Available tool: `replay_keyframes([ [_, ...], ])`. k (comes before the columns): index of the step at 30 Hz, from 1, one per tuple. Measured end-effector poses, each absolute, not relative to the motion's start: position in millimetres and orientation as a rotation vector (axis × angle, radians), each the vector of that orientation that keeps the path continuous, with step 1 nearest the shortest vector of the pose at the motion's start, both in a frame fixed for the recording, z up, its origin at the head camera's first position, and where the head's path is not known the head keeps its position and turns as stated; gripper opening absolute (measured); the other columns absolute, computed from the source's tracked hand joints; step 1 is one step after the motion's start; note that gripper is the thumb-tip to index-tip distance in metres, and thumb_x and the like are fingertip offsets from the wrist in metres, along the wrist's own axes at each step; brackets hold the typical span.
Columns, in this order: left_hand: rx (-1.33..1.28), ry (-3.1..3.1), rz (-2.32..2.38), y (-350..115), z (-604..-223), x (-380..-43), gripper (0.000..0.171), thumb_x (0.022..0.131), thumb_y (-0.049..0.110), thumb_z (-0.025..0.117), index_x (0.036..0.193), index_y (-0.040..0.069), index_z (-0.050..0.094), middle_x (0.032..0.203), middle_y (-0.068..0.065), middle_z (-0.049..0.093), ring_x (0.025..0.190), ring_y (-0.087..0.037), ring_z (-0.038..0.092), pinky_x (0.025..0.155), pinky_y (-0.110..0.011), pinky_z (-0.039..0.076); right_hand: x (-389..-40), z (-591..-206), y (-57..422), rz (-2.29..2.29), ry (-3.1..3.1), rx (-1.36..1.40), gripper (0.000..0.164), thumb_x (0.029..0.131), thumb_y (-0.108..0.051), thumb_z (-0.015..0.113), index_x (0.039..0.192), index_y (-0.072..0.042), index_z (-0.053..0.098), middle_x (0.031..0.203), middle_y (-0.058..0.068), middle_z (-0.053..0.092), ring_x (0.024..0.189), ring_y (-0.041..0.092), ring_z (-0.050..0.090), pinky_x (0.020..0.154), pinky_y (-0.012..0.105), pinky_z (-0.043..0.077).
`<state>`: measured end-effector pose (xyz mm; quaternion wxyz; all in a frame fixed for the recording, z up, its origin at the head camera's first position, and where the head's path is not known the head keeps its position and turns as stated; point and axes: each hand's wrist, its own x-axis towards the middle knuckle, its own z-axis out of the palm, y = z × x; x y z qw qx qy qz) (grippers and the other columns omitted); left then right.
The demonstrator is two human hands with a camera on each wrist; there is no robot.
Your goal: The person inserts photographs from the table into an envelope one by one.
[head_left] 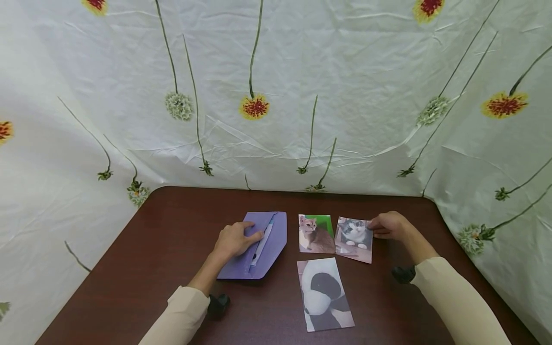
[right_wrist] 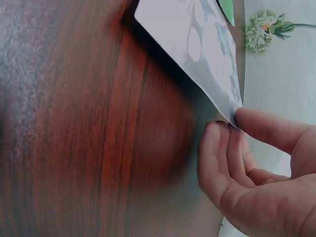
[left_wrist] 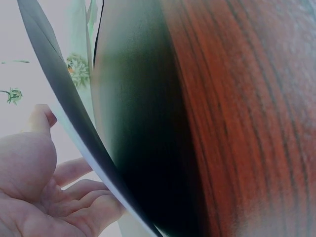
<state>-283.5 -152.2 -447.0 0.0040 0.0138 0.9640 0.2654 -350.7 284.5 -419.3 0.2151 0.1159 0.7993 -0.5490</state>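
A purple envelope (head_left: pixel 272 247) lies on the table with its flap unfolded to the right and a pale card (head_left: pixel 261 244) showing in its slot. My left hand (head_left: pixel 236 239) rests on the envelope, thumb near the slot. In the left wrist view, the envelope (left_wrist: pixel 81 123) appears edge-on beside the fingers. My right hand (head_left: pixel 390 225) pinches the upper right corner of a grey-and-white cat photo (head_left: pixel 354 239) between thumb and fingers. The right wrist view shows that photo (right_wrist: pixel 197 59) tilted, its held corner raised off the table.
Left of the held photo is a brown cat photo (head_left: pixel 316 235) with a green background. Nearer the front lies a larger photo of a black-and-white plush toy (head_left: pixel 325 294). The dark wooden table (head_left: pixel 172 239) ends at a white flowered cloth (head_left: pixel 284 143) behind.
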Motion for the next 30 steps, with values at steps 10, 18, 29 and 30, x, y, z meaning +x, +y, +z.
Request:
replay_keyframes([
  [10, 0.051, 3.021, 0.832, -153, -448, -284, 0.058, 0.094, 0.047, 0.067, 0.138, 0.008, 0.064, 0.139, -0.023, 0.062, 0.129, -0.043, 0.057, 0.102, -0.056, 0.048, -351, -414, 289, -1.614, 2.201, 0.293, 0.023, 0.099, -0.001, 0.054, 0.119, 0.009, 0.056, 0.085, -0.002, 0.066, 0.08, 0.011, 0.063, 0.074, 0.027, 0.058],
  [18, 0.064, 3.026, 0.828, -153, -446, -283, 0.056, 0.095, 0.046, 0.067, 0.136, 0.007, 0.065, 0.137, -0.024, 0.063, 0.128, -0.043, 0.058, 0.101, -0.056, 0.049, -349, -409, 289, -1.643, 2.212, 0.343, 0.035, 0.1, -0.003, 0.055, 0.131, 0.015, 0.052, 0.087, 0.001, 0.065, 0.078, 0.012, 0.065, 0.074, 0.029, 0.06],
  [29, 0.07, 3.027, 0.806, -153, -444, -283, 0.057, 0.095, 0.046, 0.066, 0.136, 0.007, 0.065, 0.137, -0.024, 0.063, 0.128, -0.044, 0.058, 0.1, -0.056, 0.049, -350, -396, 295, -1.74, 2.142, 0.345, 0.04, 0.099, 0.0, 0.056, 0.134, 0.019, 0.051, 0.088, 0.003, 0.065, 0.076, 0.013, 0.069, 0.075, 0.031, 0.062],
  [30, 0.072, 3.028, 0.803, -153, -444, -284, 0.057, 0.095, 0.046, 0.066, 0.136, 0.007, 0.065, 0.137, -0.024, 0.063, 0.128, -0.044, 0.058, 0.1, -0.056, 0.049, -350, -395, 295, -1.739, 2.144, 0.345, 0.041, 0.099, 0.0, 0.056, 0.135, 0.019, 0.05, 0.087, 0.003, 0.066, 0.075, 0.013, 0.07, 0.075, 0.031, 0.062],
])
